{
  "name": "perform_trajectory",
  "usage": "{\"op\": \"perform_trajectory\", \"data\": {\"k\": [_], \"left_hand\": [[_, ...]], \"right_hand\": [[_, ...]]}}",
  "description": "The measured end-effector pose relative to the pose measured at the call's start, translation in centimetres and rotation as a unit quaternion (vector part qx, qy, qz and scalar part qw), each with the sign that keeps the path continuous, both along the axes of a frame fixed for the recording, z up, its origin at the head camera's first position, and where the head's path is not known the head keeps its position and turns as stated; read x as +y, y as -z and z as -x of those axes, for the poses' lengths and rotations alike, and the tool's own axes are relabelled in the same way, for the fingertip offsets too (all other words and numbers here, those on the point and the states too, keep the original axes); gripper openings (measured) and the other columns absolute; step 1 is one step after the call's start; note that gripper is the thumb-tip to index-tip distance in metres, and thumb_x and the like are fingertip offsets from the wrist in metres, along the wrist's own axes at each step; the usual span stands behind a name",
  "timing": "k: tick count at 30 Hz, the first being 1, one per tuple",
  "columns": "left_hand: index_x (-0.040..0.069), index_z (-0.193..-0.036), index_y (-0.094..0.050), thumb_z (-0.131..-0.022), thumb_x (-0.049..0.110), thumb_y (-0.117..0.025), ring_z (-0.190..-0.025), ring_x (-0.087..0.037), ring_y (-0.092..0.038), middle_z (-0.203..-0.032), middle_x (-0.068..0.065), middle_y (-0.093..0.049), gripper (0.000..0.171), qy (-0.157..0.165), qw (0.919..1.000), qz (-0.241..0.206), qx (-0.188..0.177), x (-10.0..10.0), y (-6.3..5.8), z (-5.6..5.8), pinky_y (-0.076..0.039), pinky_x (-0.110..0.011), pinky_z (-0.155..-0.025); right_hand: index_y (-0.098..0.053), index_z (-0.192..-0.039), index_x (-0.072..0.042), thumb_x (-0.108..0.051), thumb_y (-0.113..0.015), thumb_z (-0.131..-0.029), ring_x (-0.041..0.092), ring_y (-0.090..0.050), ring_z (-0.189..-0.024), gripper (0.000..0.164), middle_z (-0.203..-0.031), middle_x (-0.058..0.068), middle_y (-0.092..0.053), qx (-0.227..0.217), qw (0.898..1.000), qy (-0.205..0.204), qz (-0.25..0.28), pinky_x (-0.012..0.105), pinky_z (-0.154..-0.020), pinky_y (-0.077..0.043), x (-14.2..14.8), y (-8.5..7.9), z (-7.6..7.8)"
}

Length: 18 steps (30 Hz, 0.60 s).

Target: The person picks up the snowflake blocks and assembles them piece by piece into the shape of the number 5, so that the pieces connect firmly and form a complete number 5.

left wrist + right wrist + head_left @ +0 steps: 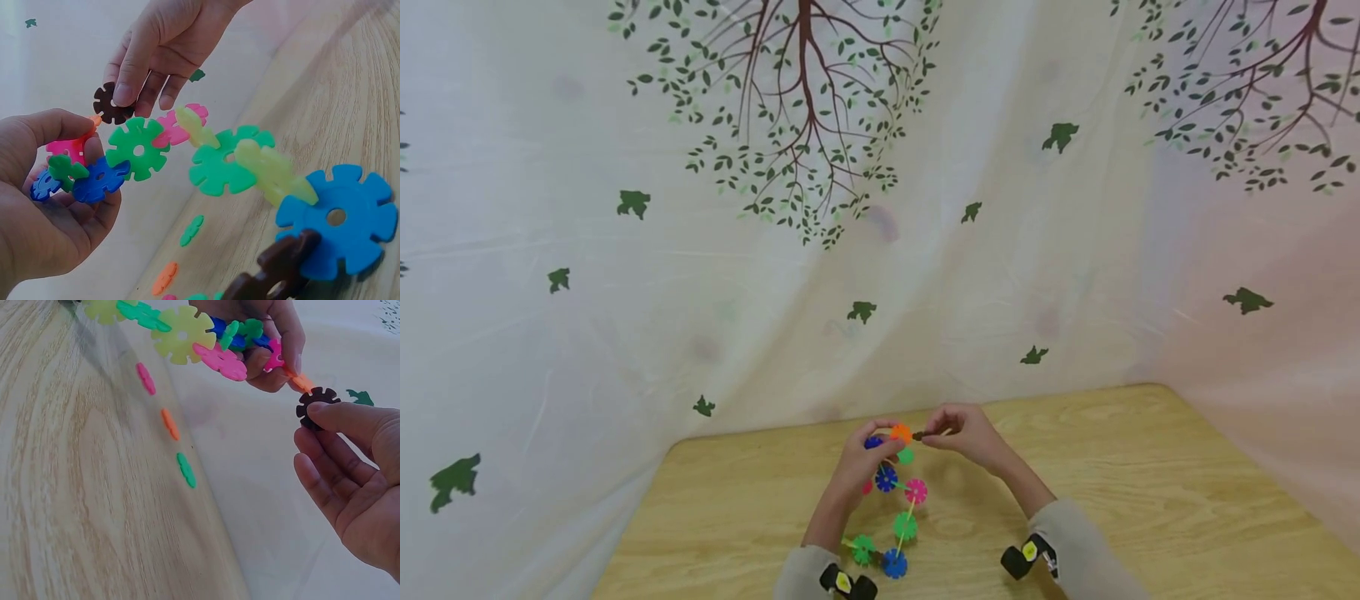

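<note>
**Steady and Square**

The left hand (852, 468) is gripping the disc chain (906, 527) near its orange end disc (901, 432) — just beside, a brown disc (320, 395) is sitting pinched in the right hand (968, 434) — lining them up squarely is looking wisest.

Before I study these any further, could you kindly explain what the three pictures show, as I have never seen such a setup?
There is no machine here: a person works with a bare left hand and right hand. The wide picture comes from a camera worn on the head, looking forward and down; the other two come from small wrist cameras, each looking at that hand's work. The left hand holds part of a colourful chain of notched discs. The right hand pinches a dark brown disc close to an orange disc; whether they touch is hard to tell. On the wooden table lie loose pink, orange and green pieces.
</note>
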State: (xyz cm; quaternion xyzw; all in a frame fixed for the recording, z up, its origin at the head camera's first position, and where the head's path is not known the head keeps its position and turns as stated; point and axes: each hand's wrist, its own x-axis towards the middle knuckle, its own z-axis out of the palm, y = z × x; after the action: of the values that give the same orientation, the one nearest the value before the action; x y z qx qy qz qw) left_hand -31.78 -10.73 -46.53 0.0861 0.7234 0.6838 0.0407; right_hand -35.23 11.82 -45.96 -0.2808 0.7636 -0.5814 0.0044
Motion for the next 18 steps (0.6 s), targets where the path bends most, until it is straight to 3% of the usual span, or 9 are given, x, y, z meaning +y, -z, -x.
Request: {"op": "perform_trajectory", "data": {"k": [11,18], "left_hand": [[0.002,-0.129,-0.061,-0.096,0.017,-0.071,-0.08,-0.023,-0.067,-0.085,0.002,-0.07,0.037,0.001,0.9999,-0.009,0.008,0.14,0.34,0.17,-0.055,-0.025,-0.067],[-0.003,-0.127,-0.061,-0.096,0.012,-0.07,-0.078,-0.016,-0.065,-0.101,-0.007,-0.065,0.035,-0.005,0.9997,-0.013,0.021,0.56,0.14,-0.04,-0.058,-0.029,-0.072]], "right_hand": [[-0.072,-0.09,0.001,-0.006,-0.078,-0.088,0.018,-0.071,-0.079,0.01,-0.093,0.021,-0.071,0.012,1.0,-0.002,0.008,0.026,-0.071,-0.061,-0.47,0.13,-0.22],[-0.074,-0.087,0.001,-0.001,-0.079,-0.086,0.015,-0.07,-0.075,0.006,-0.088,0.02,-0.073,0.04,0.999,0.001,0.019,0.026,-0.066,-0.061,-0.81,0.27,-0.24]]}}
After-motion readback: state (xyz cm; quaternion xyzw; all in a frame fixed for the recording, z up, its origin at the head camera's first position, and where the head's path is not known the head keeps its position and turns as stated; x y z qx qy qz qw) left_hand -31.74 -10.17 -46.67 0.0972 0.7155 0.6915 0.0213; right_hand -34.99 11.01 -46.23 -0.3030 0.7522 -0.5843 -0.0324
